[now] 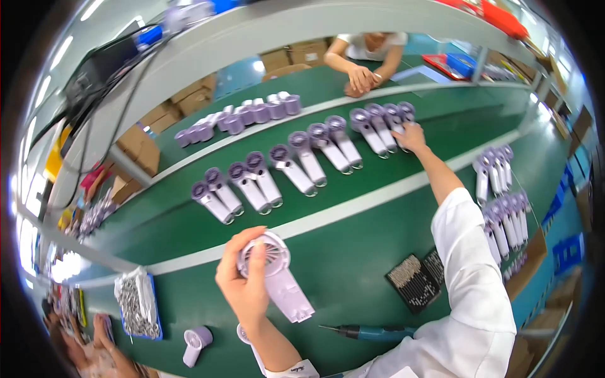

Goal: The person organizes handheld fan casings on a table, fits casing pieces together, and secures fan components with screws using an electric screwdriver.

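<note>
My left hand (241,280) grips a pale lilac handheld fan (288,291) by its round head, thumb across the grille. Its handle points down to the right, with inner ribs or fittings showing. Far off on the right, my right hand (413,137) closes around the last handheld fan (406,112) in a long row of similar fans (296,171) lying on the green belt. Part of that fan is hidden by the fingers. Beneath my left forearm another fan (242,332) is partly covered. A smaller-looking white-lilac fan (197,340) lies to its left.
A teal electric screwdriver (372,332) lies by my right sleeve, near a black tray of screws (411,282). At left sits a blue tray (157,312) of metal parts. More fans (504,220) line the right side. A person's hands (362,79) rest across the belt.
</note>
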Tool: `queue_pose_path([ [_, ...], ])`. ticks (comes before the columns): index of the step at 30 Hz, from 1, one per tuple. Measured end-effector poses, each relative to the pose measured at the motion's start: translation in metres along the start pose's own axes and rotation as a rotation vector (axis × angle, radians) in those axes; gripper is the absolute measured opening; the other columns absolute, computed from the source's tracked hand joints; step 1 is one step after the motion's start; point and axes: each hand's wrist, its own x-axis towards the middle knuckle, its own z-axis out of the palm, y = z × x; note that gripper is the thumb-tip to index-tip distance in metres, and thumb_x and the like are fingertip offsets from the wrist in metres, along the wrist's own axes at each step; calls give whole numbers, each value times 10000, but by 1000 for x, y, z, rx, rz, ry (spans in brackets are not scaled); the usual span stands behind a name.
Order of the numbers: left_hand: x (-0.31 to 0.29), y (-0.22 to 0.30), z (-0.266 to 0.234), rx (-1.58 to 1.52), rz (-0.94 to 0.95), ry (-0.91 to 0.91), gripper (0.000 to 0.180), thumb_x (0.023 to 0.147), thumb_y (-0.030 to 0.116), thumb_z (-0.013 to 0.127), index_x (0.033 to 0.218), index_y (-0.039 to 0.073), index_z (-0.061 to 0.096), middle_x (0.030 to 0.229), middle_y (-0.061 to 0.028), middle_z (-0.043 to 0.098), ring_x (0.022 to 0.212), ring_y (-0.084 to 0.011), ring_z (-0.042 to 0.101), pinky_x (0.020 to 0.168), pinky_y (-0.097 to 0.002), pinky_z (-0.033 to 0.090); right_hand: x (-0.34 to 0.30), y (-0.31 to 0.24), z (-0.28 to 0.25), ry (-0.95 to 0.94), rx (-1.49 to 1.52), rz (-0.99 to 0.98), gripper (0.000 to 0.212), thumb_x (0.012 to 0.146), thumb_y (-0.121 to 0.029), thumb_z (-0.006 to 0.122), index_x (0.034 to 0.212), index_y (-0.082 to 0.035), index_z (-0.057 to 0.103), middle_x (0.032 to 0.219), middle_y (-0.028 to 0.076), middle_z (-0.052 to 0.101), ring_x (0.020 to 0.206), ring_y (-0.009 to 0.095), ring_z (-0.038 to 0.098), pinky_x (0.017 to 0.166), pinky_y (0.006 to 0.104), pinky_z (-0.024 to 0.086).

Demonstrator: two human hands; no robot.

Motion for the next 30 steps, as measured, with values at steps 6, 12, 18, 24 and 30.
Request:
queue_pose_path([
  [6, 3, -8, -13, 40, -63, 16, 195, 894, 82, 563, 1041, -28, 627, 995, -76, 623, 841, -120, 569, 778, -237, 450, -94, -31, -40, 132, 208, -155, 501, 796, -398, 670, 1131, -37, 580, 1165, 283, 519, 1031, 436, 548, 886, 473, 461],
  [12, -1, 1, 6, -61, -111, -51, 221, 931, 127, 542, 1080, -25, 601, 1000, -83, 612, 765, -111, 575, 616, -236, 512, -259, 38, -193, 431, 248, -55, 367, 787, -235, 720, 1056, -36, 571, 1116, 164, 545, 1063, 329, 521, 915, 406, 416],
  [18, -9, 8, 9, -73, -89, -84, 223, 935, 130, 540, 1082, -26, 602, 1001, -81, 608, 758, -112, 575, 597, -238, 518, -373, 139, -229, 218, -7, 244, 456, 772, -360, 735, 1052, -44, 563, 1078, 174, 510, 1059, 337, 482, 918, 408, 394],
  [24, -6, 4, -14, 21, -33, -62, 199, 905, 93, 569, 1049, -32, 625, 1017, -87, 635, 880, -121, 576, 787, -238, 461, -359, 160, -195, -34, -71, 198, 575, 693, -402, 732, 1131, -51, 606, 1275, 310, 443, 1210, 456, 401, 1023, 484, 333],
  [30, -7, 20, 1, 10, 67, -169, 190, 871, 85, 630, 1046, 17, 658, 981, -58, 664, 885, -116, 610, 795, -253, 479, -376, 215, -201, -199, -20, 219, 528, 816, -224, 667, 1256, 25, 518, 1272, 281, 460, 1209, 430, 417, 1036, 450, 326],
])
